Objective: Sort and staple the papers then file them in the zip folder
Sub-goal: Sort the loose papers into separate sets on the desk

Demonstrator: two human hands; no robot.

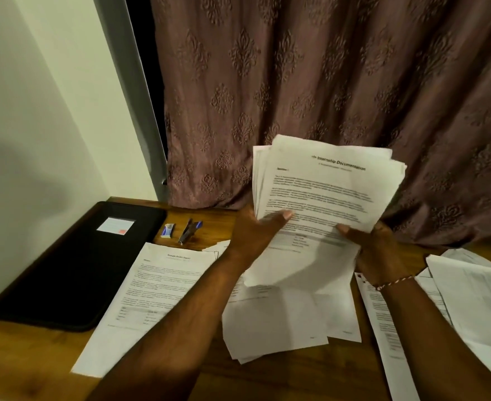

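White papers (325, 195) gripped by left hand (256, 231) and right hand (380, 250) above the desk (267, 377); sorting unfinished, I'd judge: sheets (157, 287) loose across it, stapler (188, 230) idle near far edge, folder (79, 264) closed at left edge.

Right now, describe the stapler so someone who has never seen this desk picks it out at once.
Find the black zip folder at the left of the wooden desk. On bare wood past its right edge, near the curtain, lie two small things. The stapler is the long, dark metal one with a blue end, right of the stubby white-and-blue box.
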